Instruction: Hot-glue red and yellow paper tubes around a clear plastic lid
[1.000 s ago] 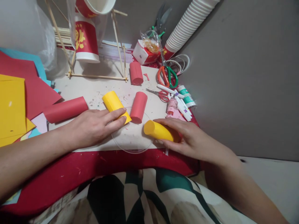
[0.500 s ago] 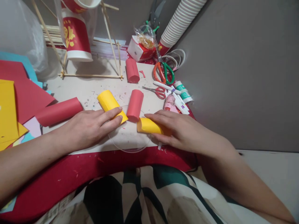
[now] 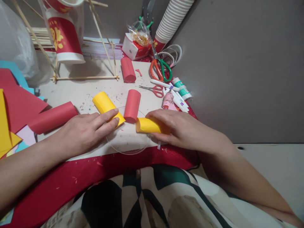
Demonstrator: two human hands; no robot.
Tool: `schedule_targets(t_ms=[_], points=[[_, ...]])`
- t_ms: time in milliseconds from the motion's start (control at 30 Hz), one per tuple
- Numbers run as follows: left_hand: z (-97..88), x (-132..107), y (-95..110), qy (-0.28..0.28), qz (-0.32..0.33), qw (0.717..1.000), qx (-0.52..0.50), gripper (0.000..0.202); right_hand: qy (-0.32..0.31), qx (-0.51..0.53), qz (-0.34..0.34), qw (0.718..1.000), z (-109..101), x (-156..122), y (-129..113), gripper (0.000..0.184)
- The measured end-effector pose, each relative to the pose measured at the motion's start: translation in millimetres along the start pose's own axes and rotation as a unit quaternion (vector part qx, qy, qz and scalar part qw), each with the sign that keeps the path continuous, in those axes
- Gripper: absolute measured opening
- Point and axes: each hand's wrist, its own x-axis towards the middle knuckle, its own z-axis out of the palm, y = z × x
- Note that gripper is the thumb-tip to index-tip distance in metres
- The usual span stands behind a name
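Note:
Two fingers of my left hand (image 3: pixel 91 129) lie over the lower end of a yellow paper tube (image 3: pixel 103 102), holding it down; the thumb is hidden. My right hand (image 3: pixel 174 126) is closed around another yellow paper tube (image 3: pixel 148 125), whose open end points left. Between the two yellow tubes stands or leans a red paper tube (image 3: pixel 132 105), its base close to the right-hand tube. A clear round disc (image 3: pixel 129 152) lies under this group. Further back sits a second red paper tube (image 3: pixel 128 70). A longer red paper roll (image 3: pixel 53 117) rests behind my left wrist.
Small red scissors (image 3: pixel 155 90), larger orange-and-green scissors (image 3: pixel 161 70), white pens (image 3: pixel 178 100) and a glue bottle (image 3: pixel 181 88) lie at right. A wooden stick frame (image 3: pixel 85 78) with hanging paper cups (image 3: pixel 66 41) stands at back left. Coloured paper (image 3: pixel 21 104) is piled left.
The whole view has shifted, so the table's things appear further left. My right hand's yellow tube has turned slightly more level. My left hand keeps its place on its tube.

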Motion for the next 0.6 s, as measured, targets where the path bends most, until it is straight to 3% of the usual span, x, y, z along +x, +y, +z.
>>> schedule_targets(t_ms=[600], points=[[0.5,-0.2,0.4,0.005,-0.010,1.000,-0.008,0.034,-0.006,0.010,0.017,1.000,3.0,-1.3,1.3,0.037]])
